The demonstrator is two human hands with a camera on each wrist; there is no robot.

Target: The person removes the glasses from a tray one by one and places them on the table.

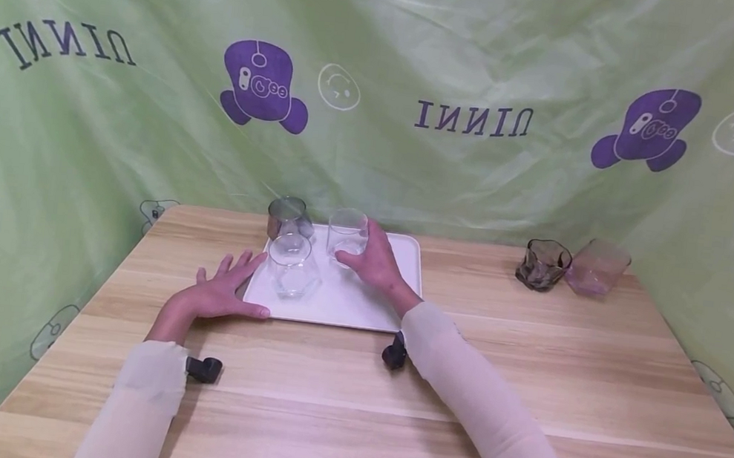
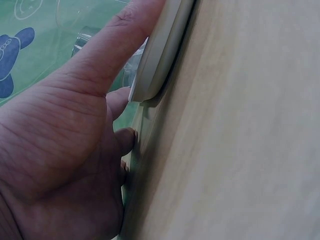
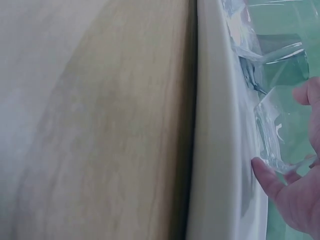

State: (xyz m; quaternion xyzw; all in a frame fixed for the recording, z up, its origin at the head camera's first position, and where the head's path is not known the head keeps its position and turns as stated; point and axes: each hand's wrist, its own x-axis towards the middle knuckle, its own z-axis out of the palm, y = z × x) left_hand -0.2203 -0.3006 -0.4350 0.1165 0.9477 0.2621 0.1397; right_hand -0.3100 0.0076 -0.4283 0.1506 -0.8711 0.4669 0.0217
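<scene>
A white tray [image 1: 358, 310] lies at the far middle of the table. My left hand [image 1: 222, 296] is at its front left corner, fingers spread, the thumb along the near edge; the left wrist view shows the thumb against the tray's rim [image 2: 152, 70]. My right hand [image 1: 377, 256] holds a clear drinking glass [image 1: 348, 234] over the middle of the tray, thumb in front, other fingers around its right side. In the right wrist view this glass [image 3: 280, 125] stands close at the tray surface. Left of it are another clear glass [image 1: 292, 270] and, behind, a grey glass [image 1: 286, 219].
At the table's far right stand a dark, wavy-sided glass [image 1: 542, 266] and a pinkish glass [image 1: 599, 268], side by side. A green printed curtain [image 1: 374, 162] hangs behind and along both sides of the wooden table [image 1: 294, 415].
</scene>
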